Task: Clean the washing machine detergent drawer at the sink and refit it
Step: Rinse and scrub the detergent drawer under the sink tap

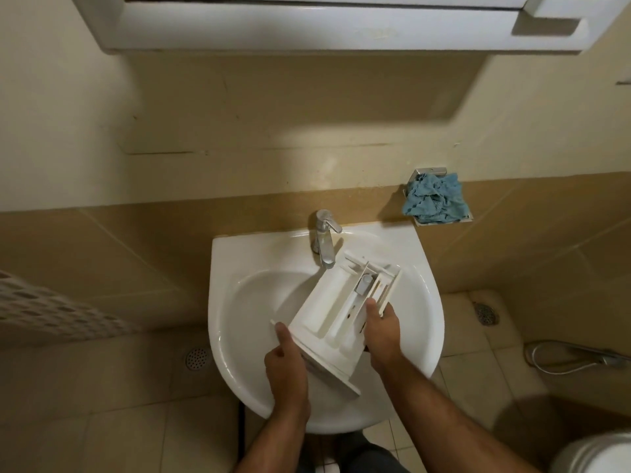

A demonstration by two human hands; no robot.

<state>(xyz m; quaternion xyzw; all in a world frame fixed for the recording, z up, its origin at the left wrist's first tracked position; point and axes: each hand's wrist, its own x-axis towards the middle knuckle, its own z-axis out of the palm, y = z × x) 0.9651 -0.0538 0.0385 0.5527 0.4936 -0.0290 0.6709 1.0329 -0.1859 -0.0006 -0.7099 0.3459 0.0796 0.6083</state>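
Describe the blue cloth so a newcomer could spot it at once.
Start at the white sink and its chrome tap. Look up and right to the small metal wall holder; the crumpled blue cloth sits in it, the only blue thing here.

single head cam, looking steeply down at sink (239, 387) from close above, facing the wall

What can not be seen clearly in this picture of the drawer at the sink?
Head view only:
- Drawer underside and front panel face: turned away.
- Left hand fingers: hidden behind the drawer.
- Sink drain: covered by the drawer.
- Tap water flow: cannot tell.
- Blue cloth holder: mostly covered.
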